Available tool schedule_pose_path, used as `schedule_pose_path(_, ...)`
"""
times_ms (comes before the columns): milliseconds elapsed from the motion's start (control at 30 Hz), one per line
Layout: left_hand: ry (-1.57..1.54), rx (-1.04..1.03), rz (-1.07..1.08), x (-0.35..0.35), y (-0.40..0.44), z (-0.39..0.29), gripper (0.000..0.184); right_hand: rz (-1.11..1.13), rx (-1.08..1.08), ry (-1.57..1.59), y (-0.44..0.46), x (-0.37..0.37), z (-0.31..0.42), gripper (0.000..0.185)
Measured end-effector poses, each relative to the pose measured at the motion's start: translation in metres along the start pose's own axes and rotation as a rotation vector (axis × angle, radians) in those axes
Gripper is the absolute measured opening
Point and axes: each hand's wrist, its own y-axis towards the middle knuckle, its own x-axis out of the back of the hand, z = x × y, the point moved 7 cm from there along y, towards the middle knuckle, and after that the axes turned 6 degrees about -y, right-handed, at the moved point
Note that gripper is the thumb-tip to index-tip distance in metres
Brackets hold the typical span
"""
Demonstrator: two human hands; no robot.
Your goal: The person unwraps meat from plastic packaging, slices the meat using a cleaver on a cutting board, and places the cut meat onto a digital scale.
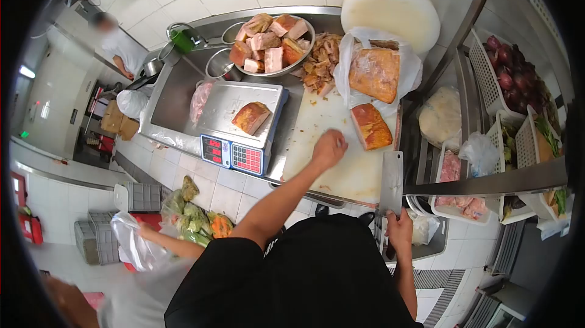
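My right hand [399, 229] grips a cleaver [392, 175], whose broad blade points away from me along the cutting board's right edge. Over the white cutting board [329, 178], my left hand [329, 149] is loosely curled, with nothing visible in it. Ahead and to its right lies a browned slab of pork [371, 127]. Behind that, a bigger pork slab [374, 75] rests on a white plastic bag [344, 81]. One pork chunk [251, 118] sits on the digital scale [234, 136], left of the board.
A metal bowl [272, 74] of pork chunks stands behind the scale, beside a heap of meat scraps [325, 63]. A steel rack [487, 177] with baskets of onions [509, 63] rises at right. Lower left, another person's hand [146, 230] holds a plastic bag [131, 242]. Someone stands far left.
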Motion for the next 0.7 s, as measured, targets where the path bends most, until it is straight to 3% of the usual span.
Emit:
schedule_pose_path(100, 0.153, -0.028, 0.104, -0.004, -0.051, 0.020, 0.014, -0.004, 0.090, -0.117, 0.009, -0.005, -0.011, 0.024)
schedule_pose_path(167, 0.103, -0.287, -0.105, 0.008, -0.079, 0.008, 0.012, 0.058, 0.028, -0.127, 0.004, -0.005, 0.003, 0.025)
schedule_pose_path(200, 0.106, -0.279, -0.112, 0.014, -0.087, 0.006, 0.012, 0.064, 0.047, -0.173, 0.005, -0.006, 0.004, 0.025)
schedule_pose_path(267, 0.066, -0.148, 0.011, 0.019, -0.095, 0.010, 0.015, 0.070, 0.042, -0.206, 0.007, -0.010, 0.005, 0.028)
schedule_pose_path(500, -0.087, 0.256, 0.105, 0.064, -0.097, 0.019, 0.021, 0.112, 0.036, -0.311, 0.006, -0.018, 0.015, 0.034)
schedule_pose_path(567, 0.010, 0.105, -0.083, 0.096, -0.090, 0.015, 0.025, 0.097, 0.106, -0.348, 0.011, -0.020, 0.004, 0.033)
schedule_pose_path(633, 0.293, -0.199, -0.337, 0.142, -0.075, 0.006, 0.035, 0.076, 0.174, -0.386, 0.009, -0.020, 0.002, 0.033)
schedule_pose_path(700, 0.468, -0.272, -0.534, 0.196, -0.060, -0.022, 0.046, 0.066, 0.168, -0.366, 0.008, -0.019, 0.002, 0.033)
